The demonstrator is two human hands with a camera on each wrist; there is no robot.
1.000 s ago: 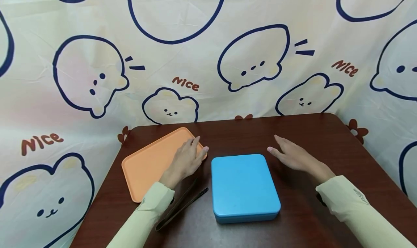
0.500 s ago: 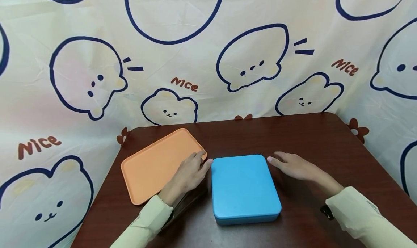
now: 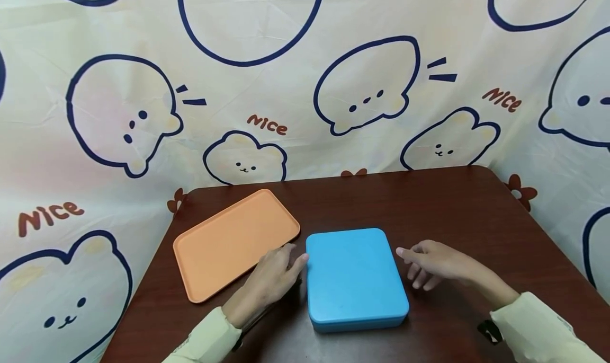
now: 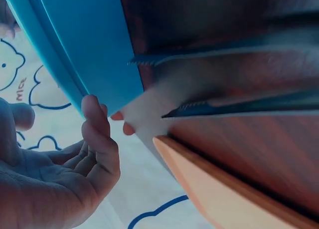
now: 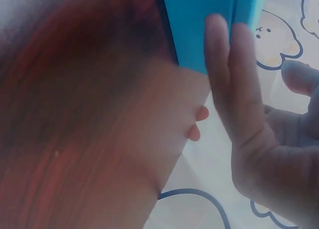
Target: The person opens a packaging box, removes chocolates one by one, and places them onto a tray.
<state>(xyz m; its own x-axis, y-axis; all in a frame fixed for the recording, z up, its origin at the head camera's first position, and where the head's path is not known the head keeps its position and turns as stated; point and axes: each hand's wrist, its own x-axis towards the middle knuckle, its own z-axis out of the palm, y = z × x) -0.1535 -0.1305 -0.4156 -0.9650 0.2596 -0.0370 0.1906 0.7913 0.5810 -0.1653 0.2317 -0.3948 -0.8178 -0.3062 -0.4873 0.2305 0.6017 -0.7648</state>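
A blue lidded square box [image 3: 357, 278] sits on the brown table. My left hand [image 3: 271, 275] is at its left side, thumb tip right at the lid's edge, fingers loosely bent and holding nothing. To the right of the box, my right hand [image 3: 438, 262] hovers with its thumb pointing at the box's side and its fingers relaxed and spread. Dark tongs [image 4: 239, 108] with serrated tips lie between box and tray in the left wrist view. In the head view my left hand and forearm hide most of them.
An orange rectangular tray [image 3: 238, 241] lies flat at the left, just beyond my left hand. The brown table [image 3: 443, 204] ends at a cloth backdrop [image 3: 305, 87] printed with cartoon bears.
Both hands have come nearer to me; the left moved from over the tray's corner to the box's left side. The right has lowered beside the box, its fingers bending down. Box and tray stay put.
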